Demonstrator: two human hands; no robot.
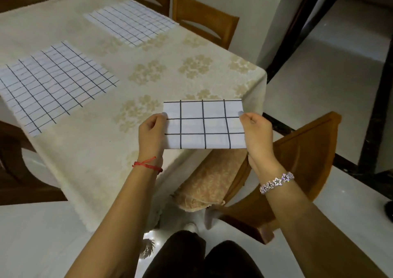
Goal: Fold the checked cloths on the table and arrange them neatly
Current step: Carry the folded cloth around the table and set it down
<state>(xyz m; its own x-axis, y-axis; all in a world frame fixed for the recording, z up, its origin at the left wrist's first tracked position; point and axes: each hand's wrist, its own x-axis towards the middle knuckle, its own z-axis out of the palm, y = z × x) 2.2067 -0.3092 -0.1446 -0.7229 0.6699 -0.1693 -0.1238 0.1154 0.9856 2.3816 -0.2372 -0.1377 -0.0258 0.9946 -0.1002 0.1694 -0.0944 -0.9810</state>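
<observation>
The folded checked cloth (204, 124) was held in the air over the near right corner of the desk (95, 141). Its long axis ran straight across from the left hand (151, 133) to the right hand (258, 133), each pinching one short edge and equally near. Setting it down would likely mean moving forward and left, short of the left-edge cloth (57, 82) and the far cloth (131, 21), both spread flat.

Soft even indoor light, glare on glossy floor (331, 50), wide-angle bending at edges
</observation>
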